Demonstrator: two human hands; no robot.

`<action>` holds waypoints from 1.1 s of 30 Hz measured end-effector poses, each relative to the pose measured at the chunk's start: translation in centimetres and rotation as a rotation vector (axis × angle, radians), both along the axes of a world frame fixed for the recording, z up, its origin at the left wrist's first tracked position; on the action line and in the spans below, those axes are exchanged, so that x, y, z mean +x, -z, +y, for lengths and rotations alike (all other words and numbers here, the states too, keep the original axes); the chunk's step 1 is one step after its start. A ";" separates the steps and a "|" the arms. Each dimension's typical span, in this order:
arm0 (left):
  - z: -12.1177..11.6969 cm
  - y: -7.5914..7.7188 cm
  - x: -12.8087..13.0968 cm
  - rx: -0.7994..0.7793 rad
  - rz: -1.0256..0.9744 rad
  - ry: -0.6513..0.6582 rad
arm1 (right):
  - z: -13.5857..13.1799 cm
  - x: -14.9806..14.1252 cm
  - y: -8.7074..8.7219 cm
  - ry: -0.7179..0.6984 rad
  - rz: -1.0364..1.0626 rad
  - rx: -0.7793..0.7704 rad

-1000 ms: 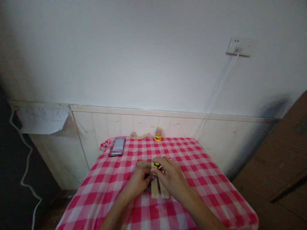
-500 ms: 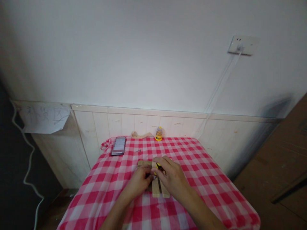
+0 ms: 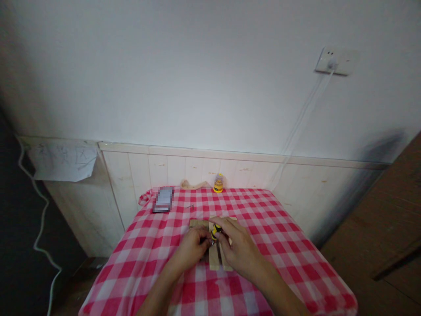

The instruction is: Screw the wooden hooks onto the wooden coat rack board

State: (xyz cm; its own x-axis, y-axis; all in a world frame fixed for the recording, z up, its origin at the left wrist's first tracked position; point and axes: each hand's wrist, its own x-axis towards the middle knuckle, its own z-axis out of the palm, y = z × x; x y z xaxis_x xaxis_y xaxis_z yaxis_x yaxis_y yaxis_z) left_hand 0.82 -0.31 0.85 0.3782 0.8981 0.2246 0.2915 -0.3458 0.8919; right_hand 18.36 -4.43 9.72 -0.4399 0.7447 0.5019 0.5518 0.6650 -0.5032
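Observation:
My right hand [image 3: 237, 241] is closed around the yellow-and-black handle of a short screwdriver [image 3: 215, 231], its shaft pointing down at the wood. Close by on the left, my left hand [image 3: 194, 246] is pinched beside the screwdriver's tip. What its fingertips hold, if anything, is hidden. Beneath both hands lie wooden pieces: two pale strips [image 3: 214, 259] side by side with a narrow gap, and a darker wooden board [image 3: 194, 223] partly covered by my left hand.
A red-and-white checked cloth [image 3: 144, 272] covers the table. Toward the back are a phone [image 3: 163, 199], a small metal piece [image 3: 190, 206], a curved wooden piece [image 3: 194, 186] and a yellow-capped container [image 3: 218, 183]. A white wall with a plugged socket [image 3: 335, 61] stands behind.
Both hands stay in nearly the same place. My right hand's grip on the screwdriver has shifted slightly, showing more of the handle. The camera view has moved a little.

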 end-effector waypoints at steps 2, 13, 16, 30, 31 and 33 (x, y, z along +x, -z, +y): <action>0.0 0.1 0.0 -0.003 0.013 -0.006 | 0.1 0.0 0.1 0.009 -0.015 0.022; 0.1 0.5 0.0 0.004 0.035 -0.040 | 0.1 -0.2 0.2 0.054 -0.031 0.051; 0.1 0.6 0.0 0.010 0.025 -0.043 | 0.2 -0.2 0.4 0.062 -0.038 0.054; -0.4 -0.5 0.2 -0.022 -0.014 -0.012 | -0.2 -0.1 0.0 0.004 -0.035 0.051; -0.3 -0.4 0.2 -0.021 -0.014 -0.009 | -0.2 -0.1 0.1 0.013 -0.039 0.048; -0.3 -0.3 0.1 -0.018 -0.011 -0.011 | -0.1 -0.1 0.2 0.026 -0.049 0.051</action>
State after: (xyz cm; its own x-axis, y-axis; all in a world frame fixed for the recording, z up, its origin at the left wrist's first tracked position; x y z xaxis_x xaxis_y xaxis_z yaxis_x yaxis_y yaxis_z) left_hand 0.96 -0.64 1.10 0.3656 0.9061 0.2128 0.2856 -0.3268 0.9009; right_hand 18.24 -4.52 9.55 -0.4456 0.7303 0.5179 0.5922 0.6742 -0.4413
